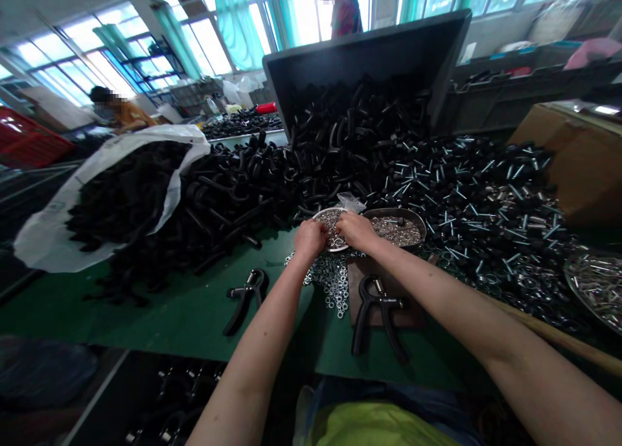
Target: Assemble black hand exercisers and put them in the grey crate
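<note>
Both my hands are at a round dish [335,247] of small metal parts. At its left rim, my left hand [310,238] is closed with its fingertips down among the parts; what it pinches, if anything, is hidden. My right hand [357,229] reaches over the dish from the right, fingers curled together, and its fingertips are also hard to see. Beside it stands a second oval dish [422,229] of small metal parts. Loose nuts [335,281] spill below the dishes. A black hand grip strengthener [386,301] lies on a brown board [357,274], and another hand grip strengthener [249,297] rests further left.
Black handles [233,193] are heaped behind my hands, spilling from a tipped grey bin [369,60]. A white sack [53,232] of black parts lies left. Black knobs with bolts [451,187], a cardboard box [578,154] and a metal-parts tray [600,287] are right. Two people are beyond.
</note>
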{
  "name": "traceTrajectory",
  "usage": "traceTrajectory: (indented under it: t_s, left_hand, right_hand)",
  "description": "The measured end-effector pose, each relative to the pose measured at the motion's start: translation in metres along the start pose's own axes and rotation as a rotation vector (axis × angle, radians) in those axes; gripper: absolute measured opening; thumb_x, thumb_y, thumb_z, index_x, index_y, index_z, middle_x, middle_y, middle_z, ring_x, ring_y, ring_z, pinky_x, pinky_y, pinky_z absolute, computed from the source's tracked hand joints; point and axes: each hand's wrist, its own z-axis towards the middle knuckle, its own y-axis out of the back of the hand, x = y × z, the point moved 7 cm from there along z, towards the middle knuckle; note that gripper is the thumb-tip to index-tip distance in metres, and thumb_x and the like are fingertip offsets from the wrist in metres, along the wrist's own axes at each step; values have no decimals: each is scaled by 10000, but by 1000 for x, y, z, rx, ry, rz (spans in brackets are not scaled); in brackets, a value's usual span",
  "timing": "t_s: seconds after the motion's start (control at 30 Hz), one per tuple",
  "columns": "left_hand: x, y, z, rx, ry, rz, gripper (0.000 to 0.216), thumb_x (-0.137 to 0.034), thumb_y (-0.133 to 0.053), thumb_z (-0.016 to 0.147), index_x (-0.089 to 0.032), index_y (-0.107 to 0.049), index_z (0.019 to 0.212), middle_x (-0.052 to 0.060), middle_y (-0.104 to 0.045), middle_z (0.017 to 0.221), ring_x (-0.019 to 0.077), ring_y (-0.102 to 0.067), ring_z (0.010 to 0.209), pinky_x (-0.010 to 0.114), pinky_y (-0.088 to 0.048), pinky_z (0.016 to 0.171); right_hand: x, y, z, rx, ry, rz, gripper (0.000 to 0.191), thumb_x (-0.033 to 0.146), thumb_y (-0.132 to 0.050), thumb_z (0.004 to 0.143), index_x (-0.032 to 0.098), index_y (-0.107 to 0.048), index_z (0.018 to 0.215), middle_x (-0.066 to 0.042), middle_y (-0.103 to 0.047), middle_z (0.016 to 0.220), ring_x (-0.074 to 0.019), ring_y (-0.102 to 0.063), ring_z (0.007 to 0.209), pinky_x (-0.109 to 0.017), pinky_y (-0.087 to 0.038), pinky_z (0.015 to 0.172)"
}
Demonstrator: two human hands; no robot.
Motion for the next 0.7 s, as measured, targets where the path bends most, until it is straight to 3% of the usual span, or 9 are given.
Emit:
traceTrajectory:
  t_s: [0.13,0.27,0.5,0.7]
  left_hand:
    - [1,-5,1,6,4,-34,102,-251,-649,732,-223,-702,814,55,-653,943,210,-583,879,275,-426,725]
    - [8,-2,-1,-13,40,-87,119,-293,-639,743,-222,-694,821,48,-659,921,194,-597,816,270,-422,699]
    - [10,13,-7,-108,67,-198,135,-323,-586,759,-209,-658,765,38,-656,835,185,-591,800,268,-409,712]
    - [15,7,-20,-143,244,-792,114,-241,-610,638,-180,-522,600,-25,-535,562,142,-537,617,247,-408,609]
  right_hand:
    - [4,-4,9,-12,16,45,247,145,-450,846,136,-680,933,-127,-649,1033,-229,-520,1059,-320,-395,867]
    - [-4,6,-1,-66,-52,142,273,138,-437,847,125,-633,1036,-141,-656,1028,-238,-563,1009,-337,-407,847]
    - [-30,13,-80,-73,-91,411,140,188,-544,814,193,-680,846,-13,-706,881,-140,-630,840,-246,-445,782]
    - [-44,-14,-130,-59,-168,522,132,176,-530,798,180,-645,863,-6,-700,827,-124,-639,758,-236,-469,705]
